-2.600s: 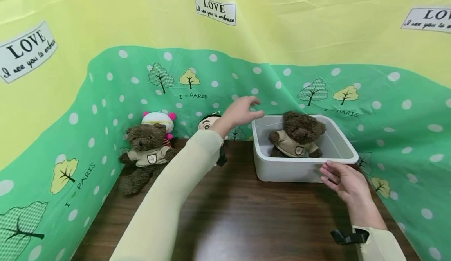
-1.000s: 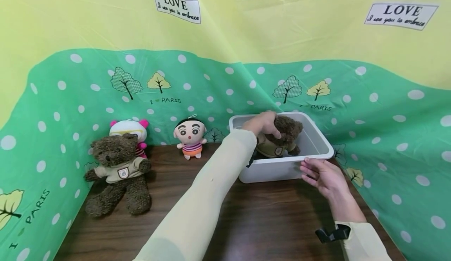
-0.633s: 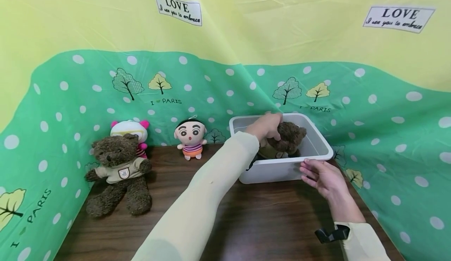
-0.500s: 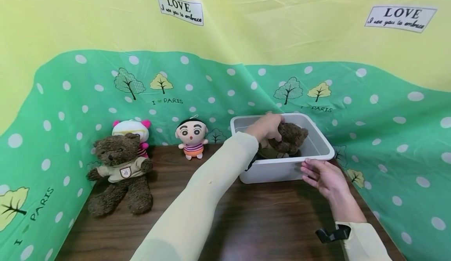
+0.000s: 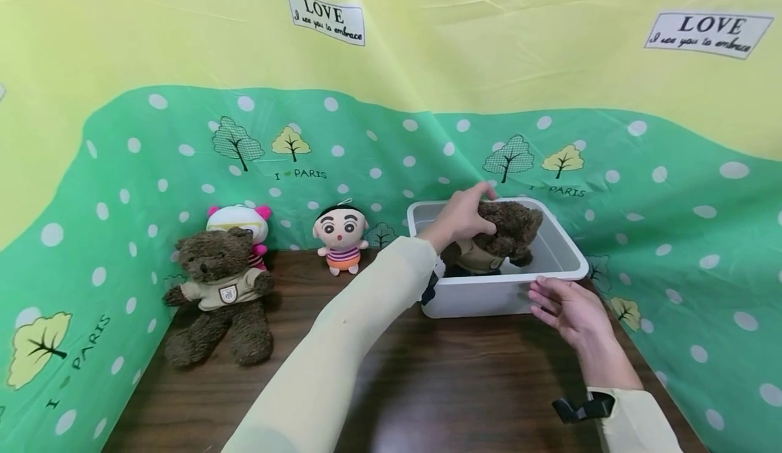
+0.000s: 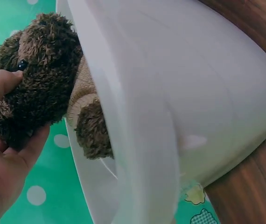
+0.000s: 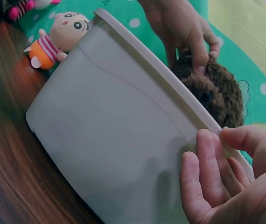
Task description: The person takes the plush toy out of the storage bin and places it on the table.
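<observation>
A brown teddy bear (image 5: 510,225) in a beige shirt leans inside a light grey plastic bin (image 5: 482,298), its head tilted to the right. My left hand (image 5: 459,219) grips the bear's head from the left. In the left wrist view the thumb (image 6: 4,80) presses beside the bear's eye, with the fingers underneath the head. The bin's front wall hides the bear's lower body. At the bin's front right, my right hand (image 5: 574,314) holds the rim, thumb (image 7: 240,137) at its edge and fingers against the outer wall.
A second teddy bear (image 5: 226,297) sits at the table's left, in front of a white-and-pink plush toy (image 5: 238,219). A small boy doll in a striped shirt (image 5: 341,239) stands against the green printed cloth (image 5: 391,134). The dark wooden table (image 5: 452,385) spreads in front.
My left hand has moved right from beside the bin and taken hold of the bear's head. That bear has gone from sitting upright to tilting right. My right hand stays at the rim.
</observation>
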### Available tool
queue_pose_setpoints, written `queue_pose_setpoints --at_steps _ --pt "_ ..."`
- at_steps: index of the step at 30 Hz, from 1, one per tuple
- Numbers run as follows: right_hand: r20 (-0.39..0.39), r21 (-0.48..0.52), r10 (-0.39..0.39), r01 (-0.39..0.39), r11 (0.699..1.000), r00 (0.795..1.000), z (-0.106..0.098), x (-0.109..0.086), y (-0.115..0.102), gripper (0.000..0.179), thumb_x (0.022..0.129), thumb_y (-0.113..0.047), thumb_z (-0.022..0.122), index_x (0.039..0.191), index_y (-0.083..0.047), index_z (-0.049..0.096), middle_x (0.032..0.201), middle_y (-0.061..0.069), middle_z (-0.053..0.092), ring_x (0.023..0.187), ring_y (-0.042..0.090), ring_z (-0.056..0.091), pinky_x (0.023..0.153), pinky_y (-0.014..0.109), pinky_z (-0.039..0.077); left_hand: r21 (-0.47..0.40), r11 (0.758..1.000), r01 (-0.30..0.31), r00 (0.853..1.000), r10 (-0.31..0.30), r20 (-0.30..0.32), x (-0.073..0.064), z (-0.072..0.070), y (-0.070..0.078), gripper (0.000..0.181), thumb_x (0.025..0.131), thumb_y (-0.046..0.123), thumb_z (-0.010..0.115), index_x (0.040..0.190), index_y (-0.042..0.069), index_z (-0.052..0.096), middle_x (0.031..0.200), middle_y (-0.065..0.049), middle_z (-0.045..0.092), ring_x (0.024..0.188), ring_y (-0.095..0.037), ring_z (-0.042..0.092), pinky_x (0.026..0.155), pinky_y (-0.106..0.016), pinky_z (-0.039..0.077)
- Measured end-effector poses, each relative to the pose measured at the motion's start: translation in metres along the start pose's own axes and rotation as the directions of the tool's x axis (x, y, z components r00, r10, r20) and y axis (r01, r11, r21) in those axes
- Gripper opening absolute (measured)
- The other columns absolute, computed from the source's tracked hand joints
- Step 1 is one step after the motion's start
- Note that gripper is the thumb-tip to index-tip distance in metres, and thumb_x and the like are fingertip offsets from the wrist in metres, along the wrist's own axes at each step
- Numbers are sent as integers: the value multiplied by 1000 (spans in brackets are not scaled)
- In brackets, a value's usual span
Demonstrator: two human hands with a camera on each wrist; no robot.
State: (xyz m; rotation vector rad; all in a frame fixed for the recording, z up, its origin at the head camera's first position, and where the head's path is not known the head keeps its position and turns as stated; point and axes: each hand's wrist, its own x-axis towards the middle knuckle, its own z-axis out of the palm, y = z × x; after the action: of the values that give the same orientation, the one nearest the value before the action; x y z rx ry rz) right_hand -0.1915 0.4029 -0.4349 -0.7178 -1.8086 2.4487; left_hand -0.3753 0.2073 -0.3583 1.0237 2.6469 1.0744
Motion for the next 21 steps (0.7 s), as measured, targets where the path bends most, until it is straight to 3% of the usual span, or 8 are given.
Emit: queue_pose_setpoints --at_steps 2,4,9,11,16,21 --pt "-9 0 3 -3 1000 1000 0 0 0 9 94 -27 77 99 -23 72 91 -7 78 87 11 76 78 35 63 -46 999 -12 999 10 -37 -3 -3 -2 46 88 21 81 123 23 51 103 -3 58 77 -17 48 68 -28 42" --pt "-16 3 3 -3 1000 1000 1 0 0 9 93 -27 78 99 -23 72 91 -7 78 87 11 77 78 35 63 -68 997 -25 997 20 -70 -5 -5 -4 42 89 21 81 119 23 53 105 -2 60 78 -17 51 70 -27 43" --pt "-21 13 3 -3 1000 1000 3 1 1 9 94 -27 77 99 -23 72 92 -6 78 87 11 77 76 34 63 -119 992 -47 990 31 -136 -8 -14 -7 41 90 25 81 127 30 66 137 9 63 106 -13 61 84 -28 50" --pt "-17 18 10 -10 1000 1000 3 1 1 9 94 -28 77 99 -23 73 92 -6 78 88 11 77 77 35 63 -146 988 -54 986 29 -165 -9 -20 -8 43 89 25 81 130 30 68 139 11 64 111 -11 61 86 -27 51" --pt "9 35 6 -6 999 1000 3 1 2 6 94 -27 77 96 -22 73 92 -6 78 88 10 76 78 35 63 -240 968 -68 966 4 -257 -15 -35 -8 42 88 24 82 127 31 70 140 9 63 122 -12 60 85 -28 52" --pt "37 46 -6 5 999 999 2 -1 1 6 97 -25 73 94 -20 74 91 -6 78 86 10 76 76 34 63 -352 932 -89 944 -34 -329 -24 -51 -6 36 87 21 84 113 26 61 139 7 58 132 -16 55 83 -31 52"
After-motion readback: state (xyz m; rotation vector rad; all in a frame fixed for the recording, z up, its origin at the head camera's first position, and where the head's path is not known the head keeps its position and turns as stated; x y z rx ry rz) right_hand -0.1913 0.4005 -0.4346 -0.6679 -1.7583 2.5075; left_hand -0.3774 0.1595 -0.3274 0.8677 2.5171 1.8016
